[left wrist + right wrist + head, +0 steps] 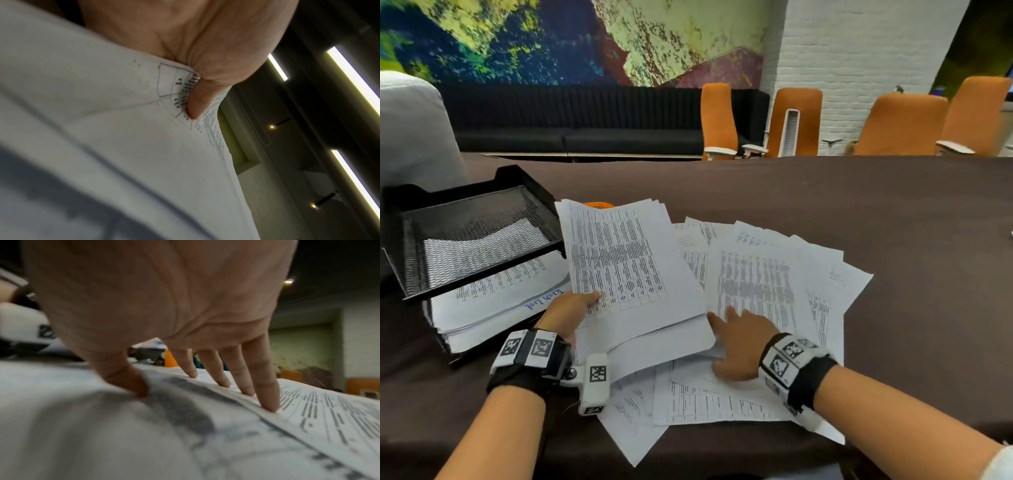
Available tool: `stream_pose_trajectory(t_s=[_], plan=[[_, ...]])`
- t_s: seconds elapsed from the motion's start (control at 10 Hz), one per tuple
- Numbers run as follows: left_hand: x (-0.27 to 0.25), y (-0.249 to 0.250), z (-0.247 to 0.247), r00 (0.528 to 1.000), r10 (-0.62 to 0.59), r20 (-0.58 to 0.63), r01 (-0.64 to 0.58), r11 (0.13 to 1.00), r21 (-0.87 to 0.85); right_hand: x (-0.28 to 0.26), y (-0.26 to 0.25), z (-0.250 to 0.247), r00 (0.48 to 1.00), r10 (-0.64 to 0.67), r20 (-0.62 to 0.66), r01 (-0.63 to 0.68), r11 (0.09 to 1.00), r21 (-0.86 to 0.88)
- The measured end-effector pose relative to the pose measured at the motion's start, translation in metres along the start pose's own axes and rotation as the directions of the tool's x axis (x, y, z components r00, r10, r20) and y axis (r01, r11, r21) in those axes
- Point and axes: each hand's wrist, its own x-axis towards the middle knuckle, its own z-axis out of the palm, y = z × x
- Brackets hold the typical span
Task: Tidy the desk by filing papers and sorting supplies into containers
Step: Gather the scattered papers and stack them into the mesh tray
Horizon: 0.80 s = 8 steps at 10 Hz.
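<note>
My left hand (571, 308) grips the near edge of a thick bundle of printed papers (619, 267), thumb on top; the left wrist view shows the thumb (197, 104) pinching the sheets (123, 129). The bundle tilts up over the desk, just right of a black mesh paper tray (472, 233). My right hand (739, 342) lies flat on loose printed sheets (774, 281) fanned out on the desk. In the right wrist view its straight fingertips (269, 405) press on the paper (329, 418).
A stack of papers (493, 301) fills the tray's lower shelf, one marked in blue handwriting. An orange object (599, 205) peeks out behind the held bundle. The dark brown tablecloth (859, 205) stretches far right. Orange chairs (904, 123) and a black bench stand beyond the desk.
</note>
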Motion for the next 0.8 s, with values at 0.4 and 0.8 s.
stream_pose_trajectory(t_s=[0.4, 0.8], plan=[[-0.002, -0.012, 0.011, 0.987, 0.007, 0.161, 0.059, 0.914, -0.401, 0.013, 0.065, -0.043, 0.882, 0.402, -0.246, -0.368, 0.913, 0.174], [-0.023, 0.012, 0.042, 0.968, 0.032, 0.250, 0.146, 0.739, -0.658, -0.015, -0.002, -0.025, 0.962, -0.003, -0.272, -0.002, 1.000, -0.021]])
